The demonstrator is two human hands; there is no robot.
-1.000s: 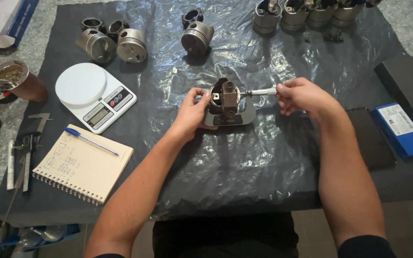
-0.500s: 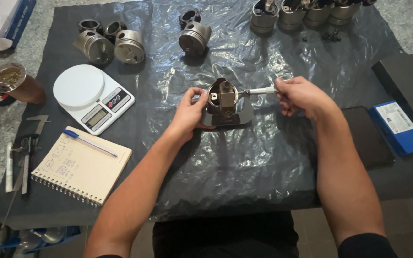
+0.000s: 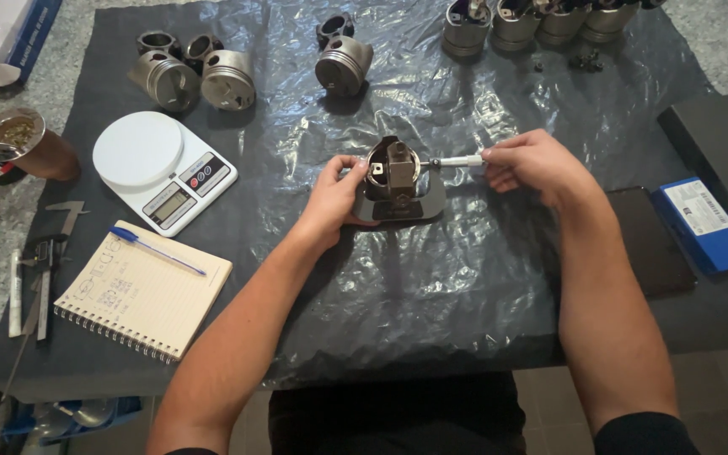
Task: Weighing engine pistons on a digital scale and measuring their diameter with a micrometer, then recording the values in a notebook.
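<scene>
My left hand (image 3: 334, 195) steadied the dull grey metal piston (image 3: 393, 168), fingers curled against its side, mid-tabletop on crinkled black plastic sheeting (image 3: 431, 286). My right hand (image 3: 532, 160) pinched the slim silver micrometer thimble (image 3: 461, 160). I judged it best to turn gently, keeping the tool square across the skirt. The piston sat inverted, its hollow upward.

a single head-worn camera looks steeply down from above the seated person, at arm's length, facing forward over the plastic-covered table (image 3: 465, 286); no second view shares it.
</scene>
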